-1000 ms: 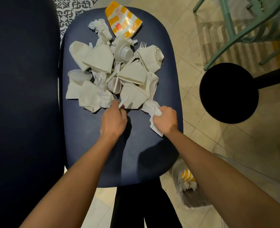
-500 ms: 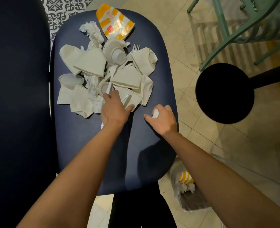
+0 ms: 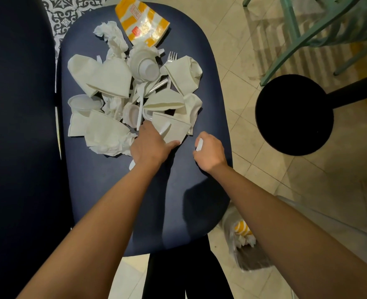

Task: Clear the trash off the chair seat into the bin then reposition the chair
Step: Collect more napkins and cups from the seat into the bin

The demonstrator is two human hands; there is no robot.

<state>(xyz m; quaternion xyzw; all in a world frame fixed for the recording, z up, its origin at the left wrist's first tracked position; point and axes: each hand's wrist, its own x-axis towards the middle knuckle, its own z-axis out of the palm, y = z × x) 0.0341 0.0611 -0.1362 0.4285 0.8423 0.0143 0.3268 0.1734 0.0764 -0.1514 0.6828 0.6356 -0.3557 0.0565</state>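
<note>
At the near edge of the trash pile on the chair seat, the left hand spreads wide over a folded napkin, something white poking out beneath its wrist. Right of the pile, the right hand's grip is closed on a small white scrap. Gathering several pieces per trip would serve best. Near the pile, the bin is half hidden by the seat and forearm.

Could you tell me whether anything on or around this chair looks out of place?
Yes: the chair seat carries a heap of crumpled napkins, a plastic fork, small cups and an orange-striped wrapper, which is litter, not seat contents. The bin beside it already holds some.
</note>
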